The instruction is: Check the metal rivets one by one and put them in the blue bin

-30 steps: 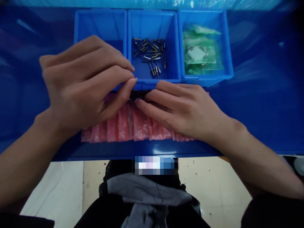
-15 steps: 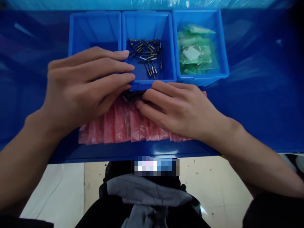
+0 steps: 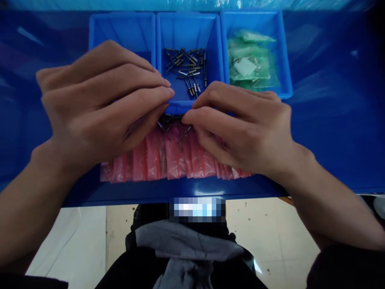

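My left hand (image 3: 102,100) is at the front of the left and middle bins, its fingers pressed together and pointing right; what they hold, if anything, is hidden. Across from it, my right hand (image 3: 243,124) is closed, with thumb and fingertips pinched near the middle bin's front edge; anything between them is too small to tell. Several dark rivets (image 3: 188,66) lie in the middle blue bin (image 3: 189,28). More rivets (image 3: 164,127) rest between my hands, on a row of pink plastic bags (image 3: 173,160).
On the left stands another blue bin (image 3: 123,30), partly covered by my left hand. The right blue bin (image 3: 251,20) holds green bags (image 3: 252,60). All sit on a blue table (image 3: 331,120), whose front edge runs below the pink bags.
My right hand has risen and its fingers have bent into a pinch, uncovering a rivet on the pink bags. My left hand's fingers have drawn closer together.
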Demonstrator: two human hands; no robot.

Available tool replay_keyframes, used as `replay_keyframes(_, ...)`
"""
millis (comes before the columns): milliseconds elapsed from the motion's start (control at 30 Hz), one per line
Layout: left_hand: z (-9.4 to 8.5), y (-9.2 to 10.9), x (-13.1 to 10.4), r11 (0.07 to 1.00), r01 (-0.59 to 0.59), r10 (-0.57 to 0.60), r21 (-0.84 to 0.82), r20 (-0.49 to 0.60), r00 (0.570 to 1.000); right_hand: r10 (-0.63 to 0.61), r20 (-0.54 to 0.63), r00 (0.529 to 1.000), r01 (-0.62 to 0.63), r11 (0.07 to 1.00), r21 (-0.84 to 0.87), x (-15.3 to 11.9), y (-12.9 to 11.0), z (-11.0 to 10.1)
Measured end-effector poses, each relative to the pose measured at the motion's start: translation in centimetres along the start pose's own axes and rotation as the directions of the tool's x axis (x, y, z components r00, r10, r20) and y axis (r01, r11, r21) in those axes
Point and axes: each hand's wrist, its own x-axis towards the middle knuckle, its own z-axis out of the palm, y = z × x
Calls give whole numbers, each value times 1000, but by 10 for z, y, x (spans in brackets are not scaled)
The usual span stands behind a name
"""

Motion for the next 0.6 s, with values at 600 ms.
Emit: replay_keyframes(600, 1, 2, 3, 997, -73, 74, 38, -21, 997, -144, 306, 941, 125, 989, 79, -3, -1, 2)
